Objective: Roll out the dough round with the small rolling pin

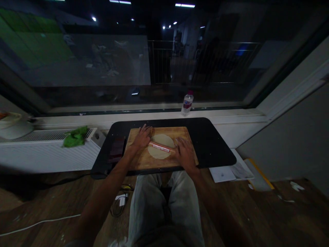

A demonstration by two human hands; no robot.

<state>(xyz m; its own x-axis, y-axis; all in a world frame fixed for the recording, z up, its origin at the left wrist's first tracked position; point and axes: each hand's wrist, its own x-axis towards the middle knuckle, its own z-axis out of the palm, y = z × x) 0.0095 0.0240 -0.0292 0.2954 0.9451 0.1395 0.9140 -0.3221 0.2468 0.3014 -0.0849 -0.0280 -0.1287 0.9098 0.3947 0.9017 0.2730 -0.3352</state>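
A flat, roundish sheet of dough (pixel 161 156) lies on a wooden board (pixel 138 164). Across it, slanting down to the right, runs a rolling pin (pixel 161 148) with a white and red label along its middle. My left hand (pixel 143 138) is on the pin's left end. At the opposite end, my right hand (pixel 184 151) covers the pin, its fingers bent over the wood. Both palms face down, hiding the two pin ends.
The board rests on a black table (pixel 213 144), with a dark flat object (pixel 117 150) left of it. A water bottle (pixel 187 104) stands on the windowsill behind. A green cloth (pixel 75 137) hangs on the radiator (pixel 64 154). Cables (pixel 118 206) lie on the floor.
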